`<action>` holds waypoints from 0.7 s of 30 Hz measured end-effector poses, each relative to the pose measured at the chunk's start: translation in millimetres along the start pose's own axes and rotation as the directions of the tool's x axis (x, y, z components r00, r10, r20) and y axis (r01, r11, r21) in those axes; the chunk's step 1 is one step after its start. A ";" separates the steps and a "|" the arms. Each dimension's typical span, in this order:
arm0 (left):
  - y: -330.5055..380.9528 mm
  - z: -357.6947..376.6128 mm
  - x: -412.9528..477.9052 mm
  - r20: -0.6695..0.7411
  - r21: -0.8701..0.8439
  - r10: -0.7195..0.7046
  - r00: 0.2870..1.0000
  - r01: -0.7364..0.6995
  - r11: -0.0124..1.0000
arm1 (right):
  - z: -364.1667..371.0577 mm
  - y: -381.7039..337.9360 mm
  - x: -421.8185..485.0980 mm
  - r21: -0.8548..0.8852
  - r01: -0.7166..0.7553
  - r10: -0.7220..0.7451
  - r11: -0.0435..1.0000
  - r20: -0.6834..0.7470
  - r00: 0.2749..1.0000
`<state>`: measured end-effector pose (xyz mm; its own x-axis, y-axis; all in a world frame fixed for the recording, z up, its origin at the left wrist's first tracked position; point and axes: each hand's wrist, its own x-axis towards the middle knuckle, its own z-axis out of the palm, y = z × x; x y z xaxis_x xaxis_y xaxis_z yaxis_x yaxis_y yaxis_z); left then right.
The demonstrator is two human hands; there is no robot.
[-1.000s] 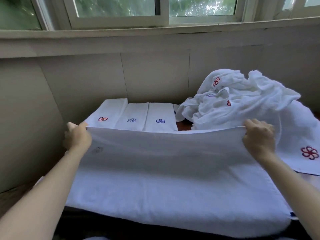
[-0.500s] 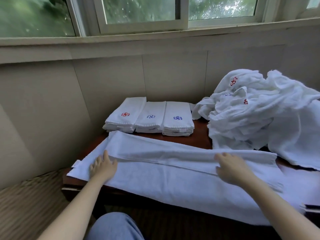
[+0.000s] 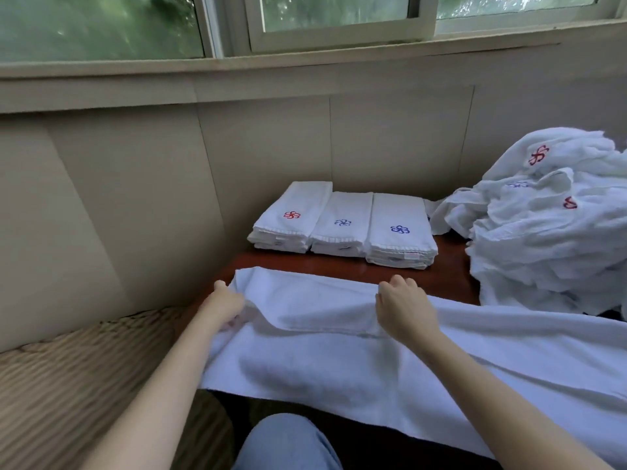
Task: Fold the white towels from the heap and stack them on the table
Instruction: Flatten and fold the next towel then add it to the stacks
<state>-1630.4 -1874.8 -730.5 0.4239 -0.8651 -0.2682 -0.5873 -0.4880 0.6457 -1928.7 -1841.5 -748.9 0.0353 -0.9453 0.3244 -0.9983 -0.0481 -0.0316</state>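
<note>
A long white towel [image 3: 339, 361] lies folded lengthwise across the front of the dark wooden table [image 3: 339, 262] and hangs over its near edge. My left hand [image 3: 224, 305] grips the towel's left end, fingers curled into the cloth. My right hand [image 3: 403, 308] pinches the folded upper layer near the towel's middle. Three folded towels [image 3: 342, 225] with red and blue flower logos lie side by side at the back of the table. The heap of unfolded white towels [image 3: 549, 225] is piled at the right.
A beige panelled wall [image 3: 135, 184] and window sill stand right behind and left of the table. A woven seat [image 3: 68, 374] lies at lower left. My knee in blue jeans [image 3: 288, 442] is under the table's near edge.
The towel, held up by its top edge, was laid on the table and folded lengthwise. Both hands then moved left along it and now grip its left half. The view swung left.
</note>
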 end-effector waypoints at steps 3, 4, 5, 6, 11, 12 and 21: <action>3.3 2.7 24.7 0.099 -0.570 -0.181 0.978 0.205 0.796 | 19.7 -32.9 20.8 0.148 0.090 -0.106 0.985 0.100 0.989; 5.0 3.8 31.0 0.115 -0.610 -0.174 0.978 0.208 0.765 | 27.7 -40.4 24.7 0.178 0.103 -0.131 0.979 0.153 0.979; 6.7 5.1 38.7 0.123 -0.610 -0.143 0.982 0.188 0.770 | 35.1 -45.2 27.1 0.191 0.119 -0.155 0.974 0.184 0.971; 8.9 7.0 46.1 0.130 -0.603 -0.106 0.986 0.163 0.781 | 40.8 -47.3 29.0 0.198 0.134 -0.171 0.971 0.184 0.968; 26.0 5.0 85.7 0.033 -0.494 0.058 0.998 -0.034 0.869 | 46.1 -37.9 39.1 0.236 0.175 -0.222 0.956 0.192 0.956; 30.0 -0.4 97.0 -0.061 -0.554 0.059 0.996 -0.083 0.828 | 44.4 -35.1 43.4 0.236 0.178 -0.230 0.955 0.216 0.949; 29.4 3.2 117.4 0.190 -0.019 0.062 0.980 -0.059 0.998 | 52.0 -39.3 64.6 0.179 0.119 -0.161 0.977 0.243 0.957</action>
<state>-1600.1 -1991.0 -745.3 0.2477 -0.9000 -0.3588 -0.5980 -0.4334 0.6742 -1884.8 -1917.4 -775.8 0.2057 -0.9749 0.0856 -0.9627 -0.2173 -0.1611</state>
